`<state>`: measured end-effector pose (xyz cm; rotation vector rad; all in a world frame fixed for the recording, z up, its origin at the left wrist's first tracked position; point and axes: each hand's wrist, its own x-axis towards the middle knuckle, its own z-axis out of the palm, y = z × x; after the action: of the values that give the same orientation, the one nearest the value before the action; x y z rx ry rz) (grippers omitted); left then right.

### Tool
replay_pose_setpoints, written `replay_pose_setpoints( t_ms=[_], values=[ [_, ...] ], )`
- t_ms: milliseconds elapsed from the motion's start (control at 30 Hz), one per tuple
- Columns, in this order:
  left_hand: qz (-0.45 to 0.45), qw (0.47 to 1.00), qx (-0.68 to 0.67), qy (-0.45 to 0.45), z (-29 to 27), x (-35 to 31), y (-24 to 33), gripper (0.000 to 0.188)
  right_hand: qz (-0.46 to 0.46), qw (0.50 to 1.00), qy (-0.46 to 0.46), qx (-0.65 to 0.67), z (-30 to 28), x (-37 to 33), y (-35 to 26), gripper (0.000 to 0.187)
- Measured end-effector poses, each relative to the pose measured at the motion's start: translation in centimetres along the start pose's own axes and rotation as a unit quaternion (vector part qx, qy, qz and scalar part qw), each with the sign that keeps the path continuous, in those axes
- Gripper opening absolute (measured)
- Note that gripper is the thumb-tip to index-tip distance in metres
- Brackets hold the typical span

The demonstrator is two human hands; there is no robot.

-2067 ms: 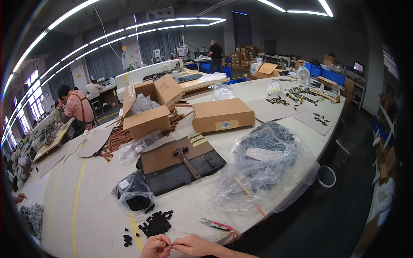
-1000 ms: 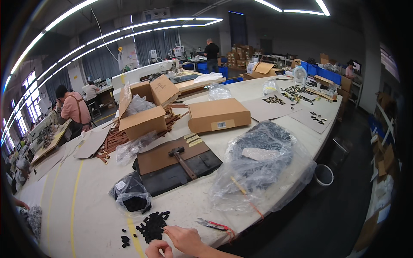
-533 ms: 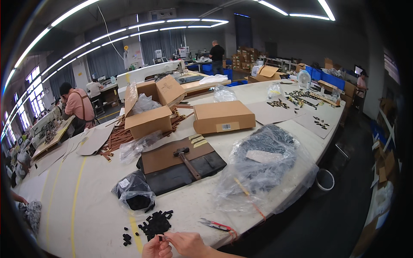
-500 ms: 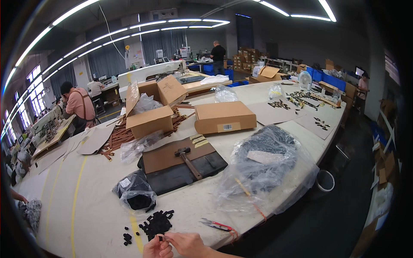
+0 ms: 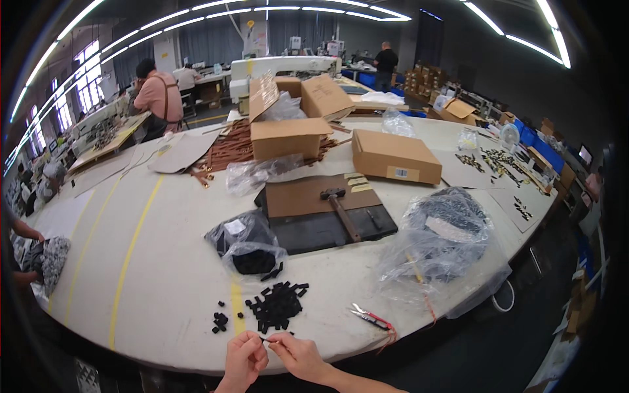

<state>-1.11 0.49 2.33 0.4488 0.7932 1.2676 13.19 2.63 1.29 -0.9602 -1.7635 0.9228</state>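
Observation:
At the near edge of the table my left hand [image 5: 244,359] and my right hand [image 5: 296,357] meet, both closed in a pinch. A small black piece [image 5: 265,339] shows between their fingertips; its exact kind is too small to make out. Just beyond lies a pile of short black pieces [image 5: 278,305], with several more [image 5: 221,320] scattered to its left. Behind the pile, a clear plastic bag [image 5: 252,251] lies open, full of black pieces. To the right of my hands rest thread snips [image 5: 372,317] with red handles.
A hammer [image 5: 341,215] lies on a black and brown mat [image 5: 295,229]. Right of it is a large plastic bag [image 5: 452,229] of dark material. Farther back are an open carton [image 5: 288,139], a closed carton [image 5: 396,157] and brown strips [image 5: 229,149]. Another person's hands [image 5: 29,232] hold a grey bundle [image 5: 54,262] at far left.
The whole view has shifted, so the table and my hands sit differently in it. My fingertips stay together; more of the other person's arms shows at the left.

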Motion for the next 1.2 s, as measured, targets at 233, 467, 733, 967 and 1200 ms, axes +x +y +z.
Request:
replay_pose_setpoints(
  t_ms=[233,467,733,967,1200],
  values=[
    [-0.106,0.982,-0.145,-0.054,-2.3,0.5,0.9,0.021,-0.030,0.997,-0.016,-0.068,0.9,1.4,0.3,0.009],
    [-0.082,0.990,-0.098,-0.055,-2.7,0.0,1.5,0.014,-0.016,0.999,-0.010,-0.038,2.4,0.7,0.2,0.010],
    [0.089,0.932,0.316,0.152,-4.3,0.5,2.7,0.012,0.018,0.978,-0.050,-0.203,-2.3,3.8,0.6,0.016],
    [0.267,0.623,0.716,0.169,-4.6,1.1,3.2,0.019,0.068,0.942,0.041,-0.325,-5.3,8.8,4.9,0.017],
    [0.287,0.712,0.622,0.153,-4.4,1.1,3.3,0.014,0.149,0.924,-0.041,-0.349,-6.6,9.4,6.1,0.016]
  ],
)
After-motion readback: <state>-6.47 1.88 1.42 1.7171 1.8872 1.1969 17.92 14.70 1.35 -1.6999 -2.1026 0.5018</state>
